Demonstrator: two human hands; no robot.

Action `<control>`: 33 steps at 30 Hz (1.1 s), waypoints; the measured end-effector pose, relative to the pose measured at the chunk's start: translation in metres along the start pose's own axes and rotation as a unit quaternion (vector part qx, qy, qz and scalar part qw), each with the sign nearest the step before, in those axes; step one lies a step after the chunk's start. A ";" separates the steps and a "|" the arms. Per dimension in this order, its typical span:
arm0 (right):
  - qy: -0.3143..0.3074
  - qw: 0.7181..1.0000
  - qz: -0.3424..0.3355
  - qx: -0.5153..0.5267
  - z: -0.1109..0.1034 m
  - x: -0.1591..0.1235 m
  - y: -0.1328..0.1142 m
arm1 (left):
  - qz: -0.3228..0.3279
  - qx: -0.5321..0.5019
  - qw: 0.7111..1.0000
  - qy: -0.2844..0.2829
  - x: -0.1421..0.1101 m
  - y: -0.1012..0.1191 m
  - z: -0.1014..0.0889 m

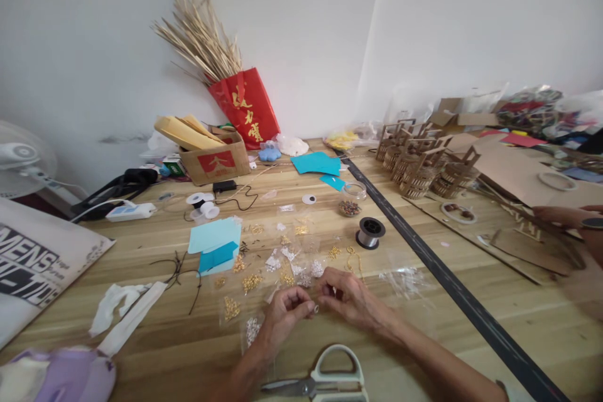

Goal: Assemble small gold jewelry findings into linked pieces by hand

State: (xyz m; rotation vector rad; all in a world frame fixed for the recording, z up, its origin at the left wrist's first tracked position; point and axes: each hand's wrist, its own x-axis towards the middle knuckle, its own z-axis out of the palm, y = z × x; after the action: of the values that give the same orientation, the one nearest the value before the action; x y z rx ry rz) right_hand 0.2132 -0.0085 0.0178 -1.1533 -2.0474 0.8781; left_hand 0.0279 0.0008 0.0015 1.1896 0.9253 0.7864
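Note:
My left hand [288, 313] is pinched, thumb against forefinger, at the near middle of the table. A small pale ring [316, 309] shows at its fingertips. My right hand [349, 299] is close beside it, its fingers curled together in a pinch. Whatever is between those fingers is too small to make out. Just beyond both hands lie small heaps of gold beads [252, 282] and clear beads [317, 268], some on plastic bags. White-handled scissors [336, 374] rest nearer to me, below the hands. A gold chain [359, 264] lies past my right hand.
A spool of clear line [370, 233] stands right of the beads, by a dark strip [424, 257] crossing the table. Blue cards [219, 257] lie left. Small wooden baskets [419, 163] stand at the back right. Another person's hand [560, 217] is at the right edge.

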 end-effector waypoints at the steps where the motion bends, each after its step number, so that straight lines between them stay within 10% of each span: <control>1: 0.003 1.000 0.006 0.000 0.001 0.000 0.001 | 0.000 0.002 1.000 -0.002 0.000 -0.001 0.000; 33: -0.010 1.000 -0.017 0.001 0.006 0.000 0.000 | 0.010 -0.006 1.000 -0.023 0.000 -0.001 -0.002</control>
State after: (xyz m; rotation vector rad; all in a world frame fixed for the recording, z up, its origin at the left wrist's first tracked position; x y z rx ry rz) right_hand 0.2089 -0.0101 0.0146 -1.1099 -2.0765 0.8776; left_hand 0.0264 0.0014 0.0000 1.2024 0.8715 0.7768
